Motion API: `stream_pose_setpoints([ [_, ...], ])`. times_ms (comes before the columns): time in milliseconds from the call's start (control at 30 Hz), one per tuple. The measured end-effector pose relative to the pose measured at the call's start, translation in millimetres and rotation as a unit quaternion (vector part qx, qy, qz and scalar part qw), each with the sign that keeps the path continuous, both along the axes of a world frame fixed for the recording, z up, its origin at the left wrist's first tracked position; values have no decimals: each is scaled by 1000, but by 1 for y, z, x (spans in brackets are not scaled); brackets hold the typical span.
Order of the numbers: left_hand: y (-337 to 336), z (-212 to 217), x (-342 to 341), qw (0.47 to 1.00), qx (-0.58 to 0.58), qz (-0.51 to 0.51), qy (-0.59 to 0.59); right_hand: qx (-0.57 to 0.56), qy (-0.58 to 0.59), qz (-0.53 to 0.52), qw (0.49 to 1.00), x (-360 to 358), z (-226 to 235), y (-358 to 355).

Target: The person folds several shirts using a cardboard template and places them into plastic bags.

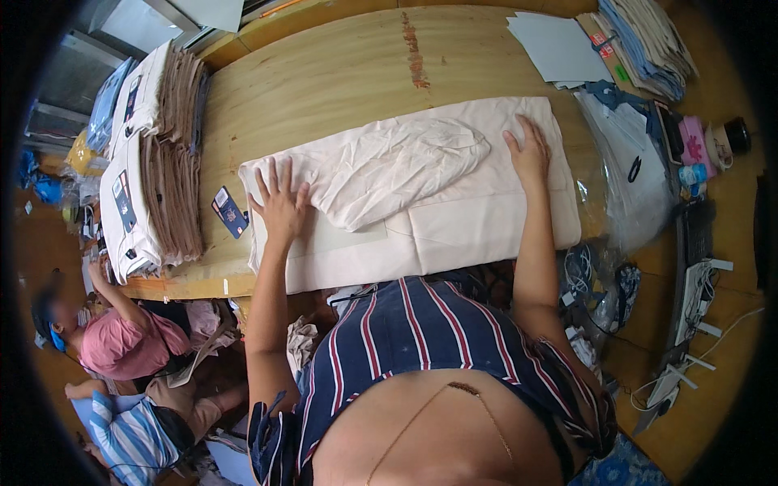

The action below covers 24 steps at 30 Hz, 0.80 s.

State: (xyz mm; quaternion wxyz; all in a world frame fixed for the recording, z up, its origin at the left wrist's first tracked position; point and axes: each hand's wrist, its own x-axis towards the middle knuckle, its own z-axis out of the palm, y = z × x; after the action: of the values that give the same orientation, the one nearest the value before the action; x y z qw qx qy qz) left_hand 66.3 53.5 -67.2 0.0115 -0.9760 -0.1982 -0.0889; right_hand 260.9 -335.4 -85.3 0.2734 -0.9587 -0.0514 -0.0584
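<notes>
A cream cloth garment [478,231] lies spread across the table in front of me, its lower edge close to my body. On top of it is a crumpled, loosely bunched part [397,166] of the same pale cloth. My left hand [281,201] rests flat at the garment's left end, fingers spread, next to the bunched part. Toward the far right end, my right hand [529,154] lies on the cloth with its fingers stretched out. Neither hand grips anything. A dark blue tag card [229,212] is on the table just left of my left hand.
Tall stacks of folded cream garments [166,198] stand at the table's left edge. White sheets [559,49] and a folded stack [648,44] are at the far right. Clear plastic bags [628,174] lie along the right side. Two people [130,340] are at the lower left.
</notes>
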Motion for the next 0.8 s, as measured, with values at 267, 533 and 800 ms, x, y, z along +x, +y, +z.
stream_pose_setpoints([
  [267,30,-10,41,996,-26,71,49,-197,-74,42,977,61,-15,29],
  [533,27,-16,-116,831,-78,280,-474,-104,3,256,961,-42,50,-76],
  [800,-55,-57,-171,673,-628,202,334,-209,-12,218,953,-138,26,-135],
])
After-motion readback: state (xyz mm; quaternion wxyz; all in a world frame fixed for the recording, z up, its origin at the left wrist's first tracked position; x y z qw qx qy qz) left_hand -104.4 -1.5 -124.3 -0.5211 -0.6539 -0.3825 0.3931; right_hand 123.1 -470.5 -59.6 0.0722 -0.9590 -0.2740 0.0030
